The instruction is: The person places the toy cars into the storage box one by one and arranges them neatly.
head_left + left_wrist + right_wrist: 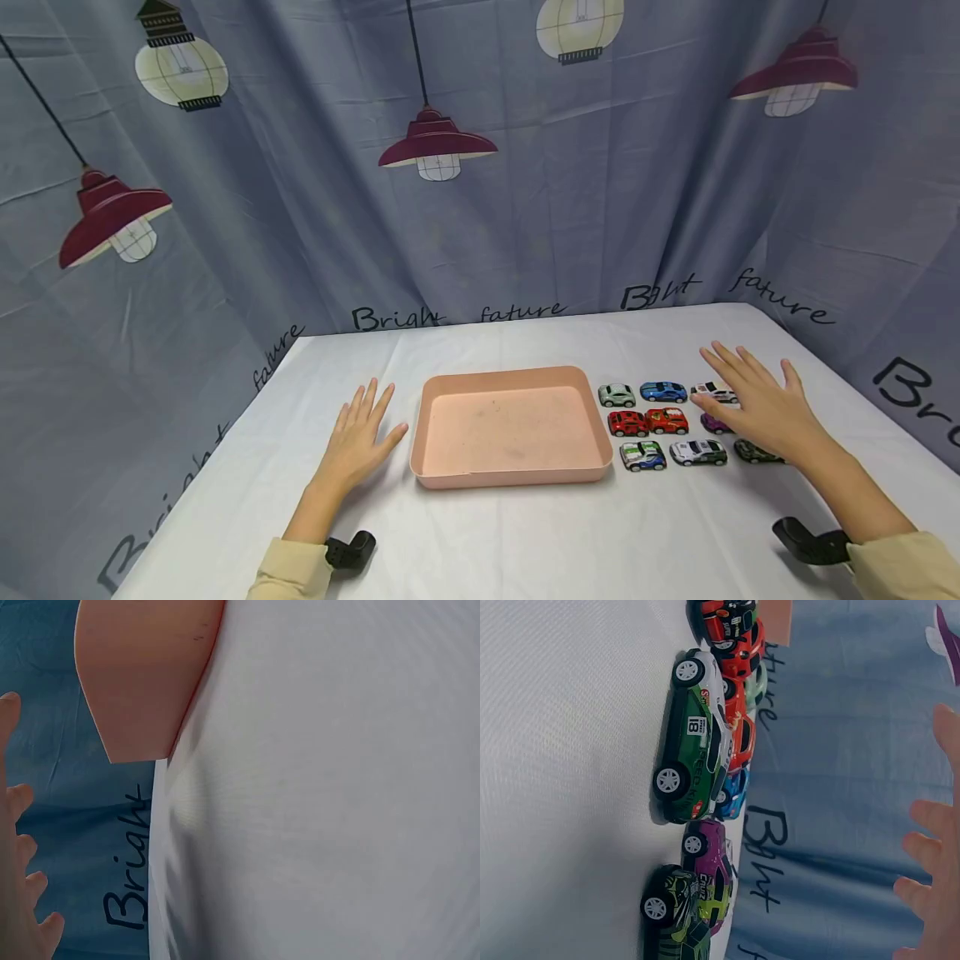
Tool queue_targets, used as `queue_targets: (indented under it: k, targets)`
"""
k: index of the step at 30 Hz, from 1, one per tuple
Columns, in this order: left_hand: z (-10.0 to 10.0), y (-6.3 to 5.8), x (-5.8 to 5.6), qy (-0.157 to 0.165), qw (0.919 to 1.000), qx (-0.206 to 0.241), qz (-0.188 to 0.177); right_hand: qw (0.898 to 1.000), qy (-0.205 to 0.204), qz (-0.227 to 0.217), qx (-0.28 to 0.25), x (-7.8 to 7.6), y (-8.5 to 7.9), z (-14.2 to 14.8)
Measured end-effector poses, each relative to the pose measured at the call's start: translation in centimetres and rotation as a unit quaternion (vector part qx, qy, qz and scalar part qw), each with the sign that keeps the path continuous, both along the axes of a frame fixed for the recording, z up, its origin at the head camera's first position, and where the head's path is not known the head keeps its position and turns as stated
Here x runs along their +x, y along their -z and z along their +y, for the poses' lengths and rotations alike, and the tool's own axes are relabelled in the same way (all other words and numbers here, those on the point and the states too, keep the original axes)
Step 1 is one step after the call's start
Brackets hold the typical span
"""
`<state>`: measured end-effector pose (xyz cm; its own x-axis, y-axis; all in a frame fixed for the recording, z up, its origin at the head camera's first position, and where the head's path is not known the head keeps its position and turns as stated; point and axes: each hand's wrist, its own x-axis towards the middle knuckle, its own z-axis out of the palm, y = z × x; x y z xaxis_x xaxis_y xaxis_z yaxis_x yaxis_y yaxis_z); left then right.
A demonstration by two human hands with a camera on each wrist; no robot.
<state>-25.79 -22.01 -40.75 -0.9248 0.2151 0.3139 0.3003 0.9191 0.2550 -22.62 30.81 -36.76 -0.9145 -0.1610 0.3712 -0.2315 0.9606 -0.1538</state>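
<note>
My left hand [354, 447] hovers at the left of a shallow pink tray [513, 481], fingers straight and spread, holding nothing. My right hand [767, 408] is spread out above the right end of several toy cars, also holding nothing. It partly hides a white car [712, 389], a purple car [714, 425] and a dark green car [756, 452]. Beside the tray stand a pale green car [617, 395], a blue car [663, 392], two red cars [628, 423], a white, green and blue car [642, 456] and a white and green car [697, 739].
A white cloth [525, 542] covers the table. Behind it hangs a grey-blue curtain [525, 233] with printed lamps and lettering. Both wrists carry black camera mounts [351, 550] close to the sleeves.
</note>
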Motion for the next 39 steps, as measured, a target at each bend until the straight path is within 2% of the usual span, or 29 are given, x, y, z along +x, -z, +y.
queue_targets:
  k: [6,14,18,23,27,35,39]
  targets:
    - [0.1,0.3,0.1,0.001,0.9994,0.03,-0.015,1.0,0.004,0.001,0.004,0.2,-0.2,-0.1]
    - [0.4,0.5,0.2,0.005,0.9991,0.042,-0.009,1.0,0.004,-0.002,-0.006,0.9,-0.1,0.2]
    - [0.6,0.4,0.3,-0.003,0.998,0.055,-0.029,1.0,-0.004,0.001,-0.02,1.3,0.0,0.6]
    - [0.8,0.4,0.3,-0.01,0.9942,0.094,-0.052,0.999,-0.014,-0.002,-0.039,1.6,0.3,0.9]
    - [0.9,0.5,0.2,-0.008,0.9909,0.124,-0.052,0.999,-0.019,-0.002,-0.047,1.8,0.5,1.0]
    - [1.1,0.5,0.2,-0.002,0.9864,0.156,-0.049,0.998,-0.017,-0.021,-0.055,2.1,1.0,1.4]
    - [1.3,0.4,0.2,-0.006,0.9825,0.176,-0.06,0.998,-0.023,-0.022,-0.056,2.2,1.6,1.7]
